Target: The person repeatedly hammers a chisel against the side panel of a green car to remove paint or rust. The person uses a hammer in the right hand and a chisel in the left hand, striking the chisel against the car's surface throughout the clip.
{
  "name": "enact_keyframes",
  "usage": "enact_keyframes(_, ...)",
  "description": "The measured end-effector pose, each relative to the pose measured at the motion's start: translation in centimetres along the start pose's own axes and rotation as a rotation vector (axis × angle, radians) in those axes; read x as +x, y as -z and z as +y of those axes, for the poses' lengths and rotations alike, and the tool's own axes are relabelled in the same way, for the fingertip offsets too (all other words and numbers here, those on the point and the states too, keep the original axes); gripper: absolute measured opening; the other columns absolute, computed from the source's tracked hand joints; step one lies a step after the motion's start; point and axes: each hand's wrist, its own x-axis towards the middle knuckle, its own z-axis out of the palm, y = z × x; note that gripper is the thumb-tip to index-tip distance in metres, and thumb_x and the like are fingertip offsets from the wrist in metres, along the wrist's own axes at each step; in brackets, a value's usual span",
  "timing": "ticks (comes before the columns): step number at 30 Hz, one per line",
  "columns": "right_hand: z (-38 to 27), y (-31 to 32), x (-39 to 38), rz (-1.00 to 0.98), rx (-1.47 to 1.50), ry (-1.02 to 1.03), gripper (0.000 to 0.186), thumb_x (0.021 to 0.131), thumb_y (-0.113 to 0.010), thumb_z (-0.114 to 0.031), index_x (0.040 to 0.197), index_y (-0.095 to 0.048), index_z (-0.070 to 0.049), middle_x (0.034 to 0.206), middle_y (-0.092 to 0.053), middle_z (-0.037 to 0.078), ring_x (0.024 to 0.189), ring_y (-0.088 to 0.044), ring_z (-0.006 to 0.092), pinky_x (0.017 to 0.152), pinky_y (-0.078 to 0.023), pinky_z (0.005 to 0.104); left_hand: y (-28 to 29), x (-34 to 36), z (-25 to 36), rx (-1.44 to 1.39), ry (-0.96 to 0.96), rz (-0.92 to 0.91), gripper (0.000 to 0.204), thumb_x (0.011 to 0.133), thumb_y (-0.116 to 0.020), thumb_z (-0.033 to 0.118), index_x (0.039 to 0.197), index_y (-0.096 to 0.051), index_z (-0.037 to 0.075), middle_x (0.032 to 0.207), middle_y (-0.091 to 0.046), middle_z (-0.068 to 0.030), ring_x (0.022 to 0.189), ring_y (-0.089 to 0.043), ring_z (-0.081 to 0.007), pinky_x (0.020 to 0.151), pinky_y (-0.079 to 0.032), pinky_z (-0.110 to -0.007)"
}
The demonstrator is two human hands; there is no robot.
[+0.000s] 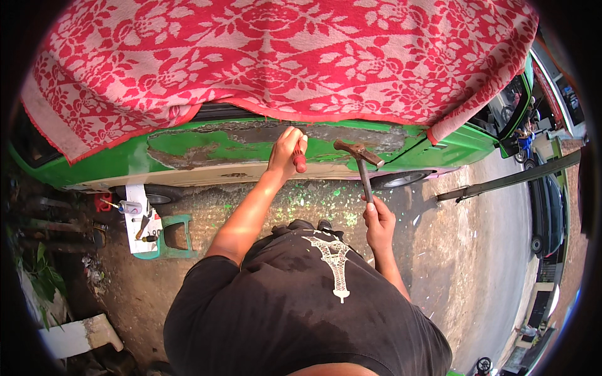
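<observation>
My left hand [286, 152] is closed round a tool with a ribbed red handle [299, 161], held up against the green side of a vehicle [213, 143]. Its working end is hidden by the hand and cannot be made out. In my right hand [379, 224] is a hammer [364, 169], gripped low on its shaft. The hammer's rusty head is raised to the right of the red handle, apart from it. Around both tools the bodywork shows a long, rough brown-grey patch [326, 133] where green paint has come off.
A red and pink floral blanket [269, 56] drapes over the vehicle. Green flakes [338, 191] litter the concrete below. To the left, a teal stool [187, 235] bears a white sheet, a container and small tools. A slanted pole [508, 177] and a dark car [547, 213] are at right.
</observation>
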Motion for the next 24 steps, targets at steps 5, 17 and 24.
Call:
enact_keyframes(5,-3.1,-0.3,-0.1,0.033,0.098,0.246,0.035,0.099,-0.056,-0.025,0.111,-0.064,0.007,0.068,-0.053,-0.001,0.059,-0.044,0.0054,0.055,-0.035,0.0217,0.2,2.5,0.6,0.027,0.066,-0.07,0.011,0.08,-0.059,0.003,0.079,-0.049,0.002,0.08,-0.058,-0.0145,0.074,-0.059,-0.0352,0.065,-0.045,-0.043)
enact_keyframes(17,0.2,-0.8,0.2,0.047,-0.175,0.183,0.024,0.097,-0.06,-0.013,0.114,-0.065,0.003,0.069,-0.057,0.001,0.061,-0.049,0.0067,0.055,-0.041,0.0249,-0.2,3.0,0.9,0.092,0.062,-0.081,0.018,0.088,-0.062,0.008,0.079,-0.047,0.002,0.079,-0.059,-0.016,0.073,-0.058,-0.0367,0.066,-0.045,-0.043)
enact_keyframes(24,1.0,1.1,-0.4,0.074,0.05,0.016,0.027,0.1,-0.055,-0.02,0.113,-0.066,0.002,0.067,-0.049,-0.005,0.06,-0.042,0.0044,0.053,-0.034,0.0225,-0.4,-1.8,-0.3,0.043,-0.058,0.038,0.017,0.086,-0.066,0.004,0.083,-0.05,0.002,0.08,-0.053,-0.0129,0.072,-0.055,-0.0343,0.064,-0.044,-0.043)
